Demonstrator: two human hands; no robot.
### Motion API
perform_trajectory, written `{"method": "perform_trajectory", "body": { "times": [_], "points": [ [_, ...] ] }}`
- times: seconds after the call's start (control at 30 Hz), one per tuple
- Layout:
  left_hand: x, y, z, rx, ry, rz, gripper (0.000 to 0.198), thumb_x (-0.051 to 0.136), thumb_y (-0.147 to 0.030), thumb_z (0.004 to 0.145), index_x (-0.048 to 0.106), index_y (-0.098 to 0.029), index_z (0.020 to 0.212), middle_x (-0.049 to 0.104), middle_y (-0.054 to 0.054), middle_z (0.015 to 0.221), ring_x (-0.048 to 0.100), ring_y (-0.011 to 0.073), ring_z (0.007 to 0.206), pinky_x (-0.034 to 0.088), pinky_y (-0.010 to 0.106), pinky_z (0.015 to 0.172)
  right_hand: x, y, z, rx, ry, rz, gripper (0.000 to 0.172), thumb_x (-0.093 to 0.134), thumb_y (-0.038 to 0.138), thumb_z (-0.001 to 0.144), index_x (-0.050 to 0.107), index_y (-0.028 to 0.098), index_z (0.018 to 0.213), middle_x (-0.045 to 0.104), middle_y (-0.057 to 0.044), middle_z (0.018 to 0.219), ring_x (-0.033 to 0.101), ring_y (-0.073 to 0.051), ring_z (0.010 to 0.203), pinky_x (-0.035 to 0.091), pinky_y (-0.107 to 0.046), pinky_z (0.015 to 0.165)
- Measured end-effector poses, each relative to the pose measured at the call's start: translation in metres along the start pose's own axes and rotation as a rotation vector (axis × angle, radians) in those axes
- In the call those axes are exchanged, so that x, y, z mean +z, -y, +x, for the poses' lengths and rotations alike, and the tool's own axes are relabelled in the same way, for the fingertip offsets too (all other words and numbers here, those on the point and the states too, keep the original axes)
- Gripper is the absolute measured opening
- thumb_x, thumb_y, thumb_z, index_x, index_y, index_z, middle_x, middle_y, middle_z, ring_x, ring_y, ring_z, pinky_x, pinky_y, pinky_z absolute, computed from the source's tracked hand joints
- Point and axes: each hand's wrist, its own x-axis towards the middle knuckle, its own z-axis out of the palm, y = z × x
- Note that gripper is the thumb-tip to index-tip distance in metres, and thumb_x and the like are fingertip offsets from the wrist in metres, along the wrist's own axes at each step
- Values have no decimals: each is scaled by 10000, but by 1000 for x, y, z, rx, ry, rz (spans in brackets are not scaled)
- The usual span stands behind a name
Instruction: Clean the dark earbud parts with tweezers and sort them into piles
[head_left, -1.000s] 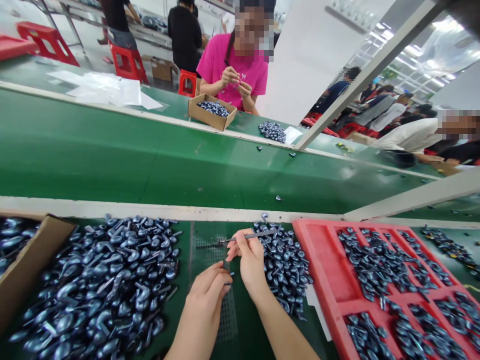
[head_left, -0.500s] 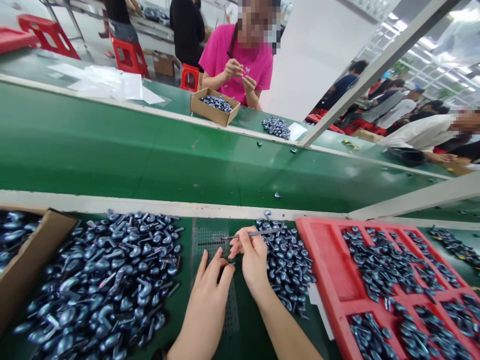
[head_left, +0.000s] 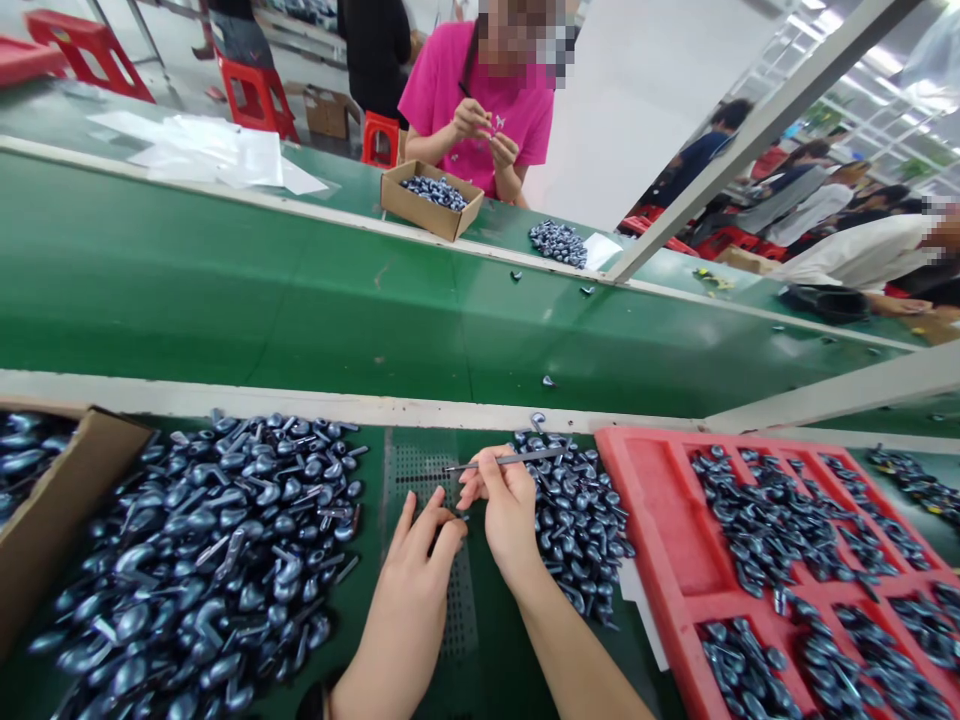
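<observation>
My right hand [head_left: 506, 505] pinches thin metal tweezers [head_left: 517, 460], which point left over a perforated green mat [head_left: 416, 470]. My left hand [head_left: 420, 545] sits just to its left, thumb and fingers closed on a small dark part that I can barely see. A big heap of glossy dark blue parts [head_left: 217, 550] lies to the left of my hands. A smaller pile of the same parts [head_left: 574, 510] lies right of my right hand.
A red compartment tray [head_left: 645, 500] with several parts stands at the right. A cardboard box [head_left: 52, 510] of parts is at the left edge. Beyond runs a green conveyor belt [head_left: 300, 300]. Across it a person in a pink shirt [head_left: 487, 100] works beside another box [head_left: 427, 200].
My left hand has moved up closer to my right hand and its fingers have stretched forward. The tweezers stay in my right hand. The view has shifted slightly.
</observation>
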Motion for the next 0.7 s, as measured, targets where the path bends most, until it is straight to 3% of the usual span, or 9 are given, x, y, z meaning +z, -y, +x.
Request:
{"method": "perform_trajectory", "body": {
  "times": [0.7],
  "points": [
    [4,-3,-2,-68,-50,-131,328,349,52,835,556,-169,962,646,105,999,507,271,1250,372,560,1066,2,3,-1,-5,-22,12,217,532,336,936,589,135,992,600,40,698,527,-58,447,464,-190,415]
  ]
}}
